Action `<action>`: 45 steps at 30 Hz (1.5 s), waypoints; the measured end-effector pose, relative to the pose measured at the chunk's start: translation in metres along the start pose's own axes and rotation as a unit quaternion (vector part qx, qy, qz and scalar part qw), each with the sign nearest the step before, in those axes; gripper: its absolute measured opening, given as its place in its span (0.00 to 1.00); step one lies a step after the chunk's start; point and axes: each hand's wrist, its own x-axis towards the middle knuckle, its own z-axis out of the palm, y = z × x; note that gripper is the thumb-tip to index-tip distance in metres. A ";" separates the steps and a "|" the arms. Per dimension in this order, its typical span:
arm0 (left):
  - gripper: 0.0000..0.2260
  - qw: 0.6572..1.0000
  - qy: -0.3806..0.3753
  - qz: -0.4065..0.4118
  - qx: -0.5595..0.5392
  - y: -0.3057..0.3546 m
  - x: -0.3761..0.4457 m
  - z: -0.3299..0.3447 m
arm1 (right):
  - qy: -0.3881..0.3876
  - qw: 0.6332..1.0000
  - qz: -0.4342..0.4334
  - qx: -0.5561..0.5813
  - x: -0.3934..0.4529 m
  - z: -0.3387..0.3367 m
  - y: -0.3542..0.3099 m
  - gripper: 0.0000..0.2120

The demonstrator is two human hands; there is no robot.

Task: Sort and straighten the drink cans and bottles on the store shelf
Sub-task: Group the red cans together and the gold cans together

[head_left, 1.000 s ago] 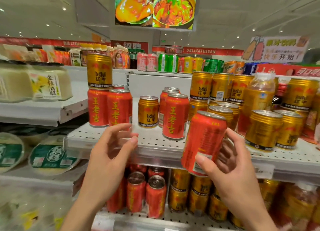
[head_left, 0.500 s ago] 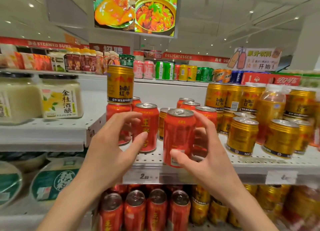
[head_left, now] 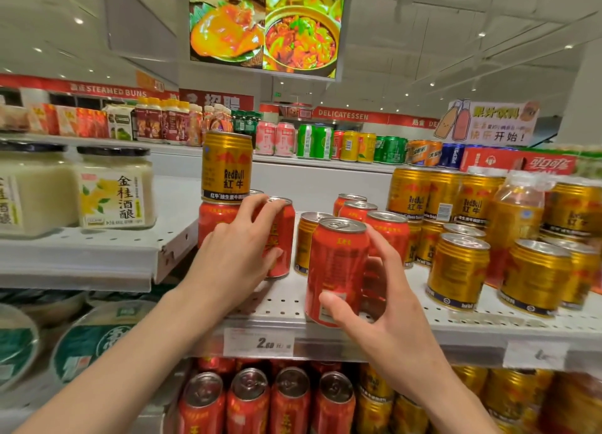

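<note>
My right hand grips a red can that stands upright near the front edge of the white perforated shelf. My left hand wraps around another red can at the shelf's left end. Beside it, a gold Red Bull can stands stacked on a red can. Behind the gripped can are a small gold can and more red cans. Gold cans and a bottle with amber drink crowd the right side.
Jars of white rice drink stand on the left shelf. Red and gold cans fill the shelf below. A price tag hangs on the shelf's front edge. Assorted cans line the far shelf, under a hanging food screen.
My right hand has brought the red can from mid-air down upright onto the shelf's front. My left hand has reached forward and closed round the red can at the left.
</note>
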 end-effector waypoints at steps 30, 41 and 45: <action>0.31 0.980 -0.177 0.017 0.088 0.055 0.068 0.026 | 0.027 0.999 0.036 0.006 -0.016 -0.058 0.021 0.41; 0.37 0.991 -0.130 0.008 -0.020 0.031 0.011 -0.042 | 0.018 0.999 0.023 0.024 -0.017 -0.047 0.014 0.41; 0.39 0.991 -0.136 0.006 0.004 0.016 -0.006 -0.064 | 0.005 1.000 0.015 0.023 -0.006 -0.019 0.010 0.42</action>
